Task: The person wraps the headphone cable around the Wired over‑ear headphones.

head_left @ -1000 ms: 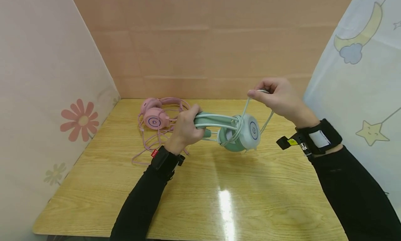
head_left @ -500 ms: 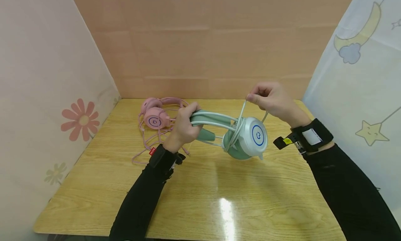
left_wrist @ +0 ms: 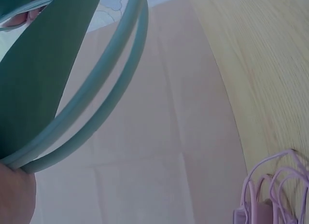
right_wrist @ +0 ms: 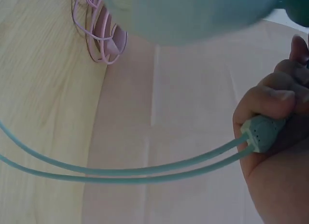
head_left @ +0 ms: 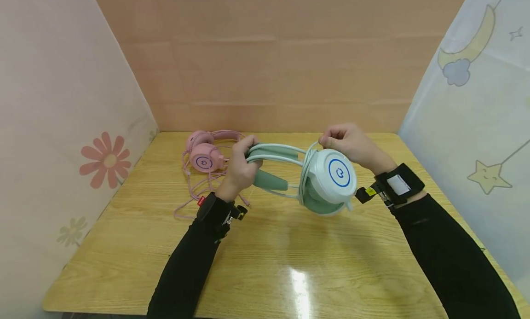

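My left hand (head_left: 244, 165) grips the twin rails of the mint-green headphones' headband (head_left: 273, 153), held above the table. The white ear cup with a blue ring (head_left: 336, 174) faces me, and a pale green cable (head_left: 305, 171) is wound round beside it. My right hand (head_left: 331, 139) pinches that cable just above the cup. In the left wrist view the headband rails (left_wrist: 101, 98) and green band (left_wrist: 43, 74) fill the left side. In the right wrist view, fingers (right_wrist: 270, 96) hold a green end piece (right_wrist: 263, 130) with two rails running left.
Pink headphones (head_left: 204, 158) with a loose pink cable (head_left: 194, 194) lie at the back left of the wooden table (head_left: 290, 254). Patterned screens stand left and right, with a plain wall behind. The pink cable (left_wrist: 273, 185) also shows near my left wrist.
My right hand came down and in from a raised pull to just above the ear cup, drawing the cable close. The headphones turned so the white cup faces me more squarely.
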